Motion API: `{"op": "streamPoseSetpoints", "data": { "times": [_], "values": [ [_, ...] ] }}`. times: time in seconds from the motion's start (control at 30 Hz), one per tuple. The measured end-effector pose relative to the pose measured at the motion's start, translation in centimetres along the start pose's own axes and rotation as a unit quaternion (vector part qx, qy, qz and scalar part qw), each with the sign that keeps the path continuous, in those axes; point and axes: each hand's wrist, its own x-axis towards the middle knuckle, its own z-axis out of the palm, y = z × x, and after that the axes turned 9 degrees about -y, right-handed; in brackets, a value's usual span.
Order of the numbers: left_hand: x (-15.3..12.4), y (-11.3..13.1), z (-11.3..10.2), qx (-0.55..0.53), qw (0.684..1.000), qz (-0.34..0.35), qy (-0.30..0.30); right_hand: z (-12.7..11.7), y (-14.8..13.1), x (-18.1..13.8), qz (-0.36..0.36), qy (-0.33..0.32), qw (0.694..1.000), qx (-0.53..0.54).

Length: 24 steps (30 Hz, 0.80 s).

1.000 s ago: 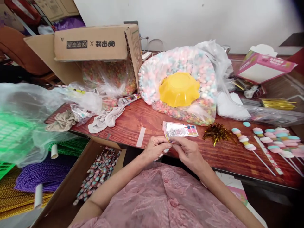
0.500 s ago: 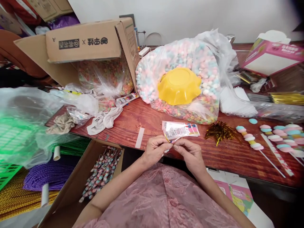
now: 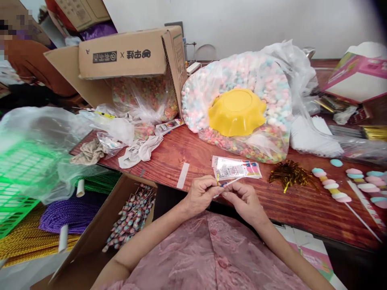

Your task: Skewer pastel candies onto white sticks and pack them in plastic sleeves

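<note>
Over the table's front edge, my left hand (image 3: 202, 196) and my right hand (image 3: 244, 198) meet fingertip to fingertip, both closed in a pinch. Between them a thin white stick (image 3: 234, 181) slants up to the right. A gold twist tie (image 3: 218, 179) stands up at my left fingertips. Most of what the stick belongs to is hidden by my fingers. Just beyond lie flat printed plastic bags (image 3: 237, 168). To the right are a pile of gold twist ties (image 3: 287, 175) and a marshmallow skewer (image 3: 332, 186) on a white stick.
Behind stands a big clear bag of marshmallows (image 3: 193, 94) with a yellow bowl (image 3: 237, 112) upside down against it. An open carton (image 3: 127, 52) is at the back left. Below the table edge, a box (image 3: 90, 237) holds many wrapped skewers (image 3: 133, 217). A person (image 3: 42, 66) is at far left.
The view has shifted, so the table things appear slightly further right and lower. My hands stay together in a pinch, and more of the white stick shows between them.
</note>
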Motion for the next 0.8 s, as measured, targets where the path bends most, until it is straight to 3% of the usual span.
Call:
{"op": "streamPoseSetpoints", "data": {
  "times": [0.27,0.37,0.47,0.53,0.63,0.7,0.8],
  "values": [
    [0.6,0.1,0.2,-0.002,0.998,-0.005,-0.062,-1.5,1.6,0.3,0.076,-0.098,0.979,0.163],
    [0.8,0.2,0.1,0.030,0.995,-0.005,-0.091,-2.0,1.8,0.2,0.048,-0.113,0.989,0.087],
    [1.3,0.8,-0.4,0.063,0.991,-0.008,-0.115,-2.4,1.4,0.1,-0.095,-0.060,0.988,-0.105],
    [1.7,1.4,-0.9,0.031,0.988,-0.050,-0.142,-2.7,0.9,-0.1,-0.246,-0.022,0.941,-0.230],
    [2.2,2.1,-1.7,-0.062,0.945,-0.209,-0.244,-3.3,0.1,-0.4,-0.434,-0.031,0.834,-0.340],
    [2.4,2.2,-2.0,-0.105,0.898,-0.292,-0.312,-3.6,-0.4,-0.7,-0.491,-0.069,0.783,-0.374],
    [2.7,2.0,-2.0,-0.139,0.855,-0.324,-0.381,-4.2,-1.2,-1.1,-0.525,-0.124,0.739,-0.403]
  ]
}}
